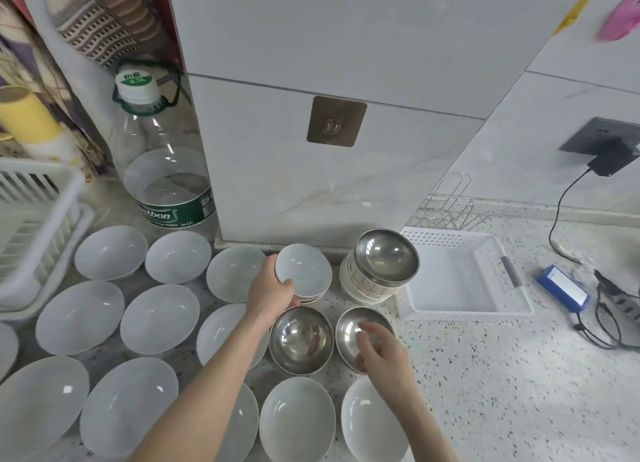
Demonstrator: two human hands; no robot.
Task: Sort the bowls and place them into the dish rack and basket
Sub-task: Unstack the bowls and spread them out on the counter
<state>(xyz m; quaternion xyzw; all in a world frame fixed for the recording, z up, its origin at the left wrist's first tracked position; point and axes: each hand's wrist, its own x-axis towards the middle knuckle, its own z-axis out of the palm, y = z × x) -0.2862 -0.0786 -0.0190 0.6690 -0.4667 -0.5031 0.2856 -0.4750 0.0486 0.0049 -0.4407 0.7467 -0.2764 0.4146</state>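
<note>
Head view. Open speckled table (502,375) lies to my right and front-right; the left half is packed with bowls rim to rim, little room there. The white basket (460,311) sits at right, just beside a stack of ribbed bowls (367,288) with a steel bowl (386,255) on top. The wire dish rack (446,208) stands behind the basket against the wall. A white plastic rack (38,226) is at the left edge, partly cut off. A big water bottle (162,160) stands at back left by the wall corner.

Counts: steel bowls three, one on the stack and two on the table, left one (300,340), right one (349,330). Large white bowls: about thirteen visible, some cut by the frame or hidden under my arms, so inexact. Small white bowls (304,271): a short stack, number unclear.

Left hand (272,292): arm stretched forward, grip closed on the near-left rim of the top small white bowl, thumb over the rim. Right hand (375,349): over the right steel bowl, fingers loosely bent, blurred; I cannot tell whether it touches or grips the bowl.

At far right: a charger cable (568,198) and blue box (562,288).
</note>
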